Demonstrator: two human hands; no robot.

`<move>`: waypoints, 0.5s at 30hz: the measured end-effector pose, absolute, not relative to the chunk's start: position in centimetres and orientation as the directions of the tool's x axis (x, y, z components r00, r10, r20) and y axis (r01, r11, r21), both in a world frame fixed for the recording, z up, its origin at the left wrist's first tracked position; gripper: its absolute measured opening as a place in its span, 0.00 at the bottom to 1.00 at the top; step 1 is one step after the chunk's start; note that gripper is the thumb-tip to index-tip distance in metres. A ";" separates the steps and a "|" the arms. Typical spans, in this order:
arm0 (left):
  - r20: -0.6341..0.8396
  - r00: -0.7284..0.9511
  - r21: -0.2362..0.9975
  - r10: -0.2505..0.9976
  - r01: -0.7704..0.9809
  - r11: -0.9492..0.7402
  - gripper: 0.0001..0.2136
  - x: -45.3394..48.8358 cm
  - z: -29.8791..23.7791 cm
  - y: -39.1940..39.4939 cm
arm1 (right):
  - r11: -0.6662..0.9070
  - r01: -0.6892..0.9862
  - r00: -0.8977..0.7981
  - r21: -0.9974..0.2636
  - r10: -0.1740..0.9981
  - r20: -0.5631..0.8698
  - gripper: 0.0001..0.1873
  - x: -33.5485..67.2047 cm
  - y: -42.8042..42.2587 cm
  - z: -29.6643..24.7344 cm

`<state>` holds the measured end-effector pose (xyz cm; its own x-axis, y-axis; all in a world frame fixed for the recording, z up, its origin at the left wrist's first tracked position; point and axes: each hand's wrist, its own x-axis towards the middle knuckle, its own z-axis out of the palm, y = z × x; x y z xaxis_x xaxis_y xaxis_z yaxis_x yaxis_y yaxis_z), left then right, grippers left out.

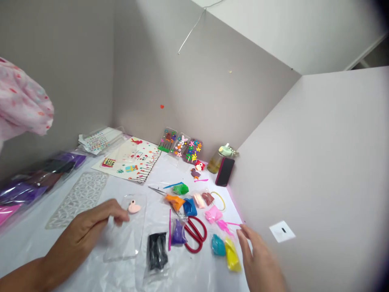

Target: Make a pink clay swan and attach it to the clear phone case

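Grey partition walls box in a counter (194, 275) spread with white plastic. The left hand (82, 233) lies with its fingers (117, 213) close together, holding nothing, their tips on a clear phone case (121, 239) just beside a pink clay shape (134, 207) sitting on it. The right hand (259, 259) hovers with its fingers (243, 239) spread wide and empty, near a bag of yellow clay (232, 254) and a bag of teal clay (218, 245). Between the hands lie red-handled scissors (194, 235), a bag of black clay (157, 251) and a bag of purple clay (178, 233), with clay-decorated phone cases (180, 146) propped farther back
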<state>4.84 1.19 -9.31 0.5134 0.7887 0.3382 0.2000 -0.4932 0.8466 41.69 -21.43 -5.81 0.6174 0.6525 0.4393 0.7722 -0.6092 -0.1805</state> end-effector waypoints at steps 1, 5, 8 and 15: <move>0.297 0.504 0.877 0.811 0.192 -0.441 0.16 5.1 -8.7 0.7 | -0.534 0.832 0.534 -0.151 0.697 0.478 0.27 41.2 -20.6 -5.2; 0.242 0.501 0.925 0.831 0.140 -0.354 0.18 6.8 -5.9 -0.8 | -0.148 0.986 0.166 -0.075 0.837 0.522 0.18 36.8 -14.3 -4.2; 0.193 0.493 0.949 0.848 0.125 -0.288 0.15 8.0 -4.8 -0.6 | -0.059 0.997 0.077 -0.057 0.912 0.402 0.15 33.9 -8.5 -5.6; 0.113 0.488 0.960 0.866 0.171 -0.221 0.12 8.2 -7.7 2.1 | -0.033 0.993 0.075 -0.114 0.920 0.386 0.22 32.4 -4.7 -9.1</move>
